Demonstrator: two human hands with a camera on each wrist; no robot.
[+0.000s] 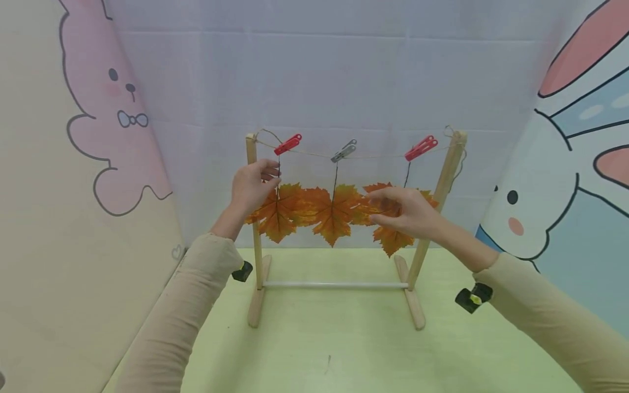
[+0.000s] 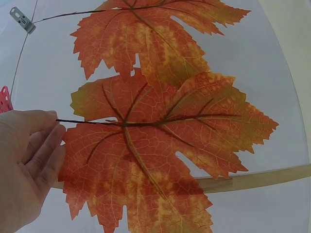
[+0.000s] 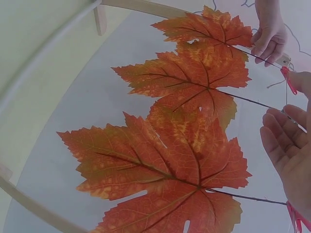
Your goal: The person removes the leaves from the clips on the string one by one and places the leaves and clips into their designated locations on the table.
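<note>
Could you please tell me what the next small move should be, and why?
I would probably ease the left hand back gently, without catching the left leaf's stem. That hand is right at the thin stem, while the left leaf already hangs from a red clothespin on the string, so it seems to need no support.

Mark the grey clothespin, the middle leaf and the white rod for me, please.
Grey clothespin [image 1: 342, 153]: head view, middle of its body.
Middle leaf [image 1: 333, 214]: head view, centre of its blade.
White rod [image 1: 335, 285]: head view, about midway along its length.
</note>
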